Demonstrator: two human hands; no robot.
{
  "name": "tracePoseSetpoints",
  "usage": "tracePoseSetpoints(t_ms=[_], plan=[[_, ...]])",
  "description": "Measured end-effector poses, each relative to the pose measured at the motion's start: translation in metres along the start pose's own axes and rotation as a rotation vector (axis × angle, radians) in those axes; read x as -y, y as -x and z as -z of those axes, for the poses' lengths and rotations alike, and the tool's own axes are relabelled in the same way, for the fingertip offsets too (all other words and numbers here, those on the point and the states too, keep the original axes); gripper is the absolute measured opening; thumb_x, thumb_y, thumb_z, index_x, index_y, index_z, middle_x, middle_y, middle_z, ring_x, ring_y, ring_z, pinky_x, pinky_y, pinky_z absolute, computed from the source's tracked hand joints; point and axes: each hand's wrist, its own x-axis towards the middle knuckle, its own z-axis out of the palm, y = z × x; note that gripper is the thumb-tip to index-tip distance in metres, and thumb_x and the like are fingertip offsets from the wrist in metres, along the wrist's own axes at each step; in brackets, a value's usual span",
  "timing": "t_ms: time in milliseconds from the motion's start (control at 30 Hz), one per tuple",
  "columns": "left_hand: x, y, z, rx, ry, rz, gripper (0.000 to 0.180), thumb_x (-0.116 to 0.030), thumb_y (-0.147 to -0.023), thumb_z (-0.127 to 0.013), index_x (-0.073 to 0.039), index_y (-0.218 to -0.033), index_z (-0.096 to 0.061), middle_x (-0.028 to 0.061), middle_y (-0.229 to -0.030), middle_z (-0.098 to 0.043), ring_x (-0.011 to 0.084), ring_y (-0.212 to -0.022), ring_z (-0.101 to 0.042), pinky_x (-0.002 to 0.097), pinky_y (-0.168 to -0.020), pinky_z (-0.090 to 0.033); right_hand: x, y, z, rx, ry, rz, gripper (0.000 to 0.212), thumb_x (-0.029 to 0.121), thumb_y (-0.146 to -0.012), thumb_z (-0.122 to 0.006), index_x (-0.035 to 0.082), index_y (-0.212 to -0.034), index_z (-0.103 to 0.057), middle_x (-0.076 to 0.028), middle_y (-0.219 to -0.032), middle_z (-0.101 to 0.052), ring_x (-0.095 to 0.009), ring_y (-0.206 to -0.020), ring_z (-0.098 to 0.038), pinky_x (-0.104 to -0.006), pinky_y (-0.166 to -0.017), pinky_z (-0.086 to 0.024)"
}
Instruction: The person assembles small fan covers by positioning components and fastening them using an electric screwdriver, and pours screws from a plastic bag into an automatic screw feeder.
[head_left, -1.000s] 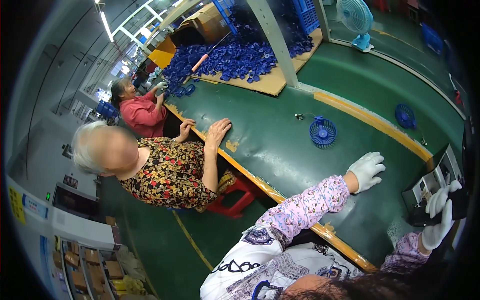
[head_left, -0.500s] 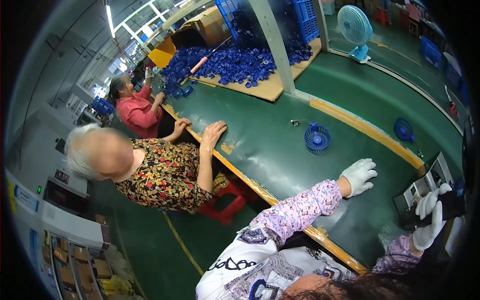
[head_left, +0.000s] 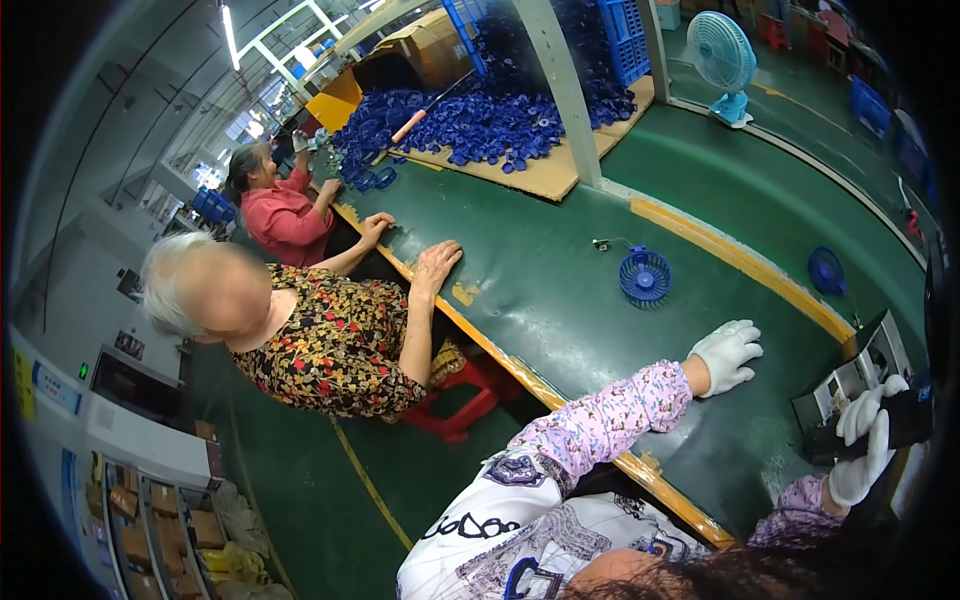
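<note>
One gloved left hand [head_left: 727,357] rests palm down on the green table [head_left: 540,310], its fingers slightly apart; the gloved right hand [head_left: 866,440] is at a black object [head_left: 910,418] beside a grey box [head_left: 852,385], and I cannot tell whether it grips; a blue fan cage [head_left: 645,277] sits on the table near the left hand; a second cage [head_left: 827,271] lies beyond the yellow strip [head_left: 740,254].

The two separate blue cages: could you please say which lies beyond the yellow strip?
The right-hand blue cage; the other cage lies this side of the yellow strip.
</note>
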Motion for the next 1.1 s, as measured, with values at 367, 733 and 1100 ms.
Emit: tracePoseSetpoints(t_ms=[367, 733, 1100], plan=[[0.001, 0.009, -0.01, -0.032, -0.028, -0.045, 0.032, -0.018, -0.071, -0.066, -0.004, -0.099, -0.061, 0.0165, -0.116, -0.051, 0.0356, -0.118, -0.043, 0.0414, -0.102, -0.034, -0.01, 0.019, 0.005, 0.023, 0.036, 0.035, 0.03, 0.017, -0.094, -0.042, -0.001, -0.118, -0.037, 0.003, -0.065, -0.032, -0.004, -0.054, -0.03, -0.0189, -0.051, -0.025], [-0.007, 0.02, -0.02, -0.05, -0.058, -0.092, 0.033, -0.019, -0.069, -0.068, -0.004, -0.098, -0.06, 0.0165, -0.116, -0.05, 0.0354, -0.118, -0.042, 0.0421, -0.102, -0.034, -0.011, 0.046, 0.003, -0.085, 0.093, 0.075, 0.037, 0.021, -0.092, -0.046, -0.004, -0.119, -0.037, 0.003, -0.063, -0.033, -0.005, -0.05, -0.032, -0.0189, -0.048, -0.026], [-0.009, 0.028, -0.042, -0.067, -0.064, -0.131, 0.035, -0.019, -0.071, -0.067, -0.004, -0.102, -0.06, 0.0167, -0.118, -0.05, 0.0353, -0.119, -0.041, 0.0422, -0.104, -0.032, -0.018, 0.072, 0.017, 0.042, 0.009, 0.131, 0.031, 0.015, -0.094, -0.042, -0.004, -0.118, -0.039, 0.003, -0.066, -0.033, -0.005, -0.053, -0.031, -0.0196, -0.05, -0.026]])
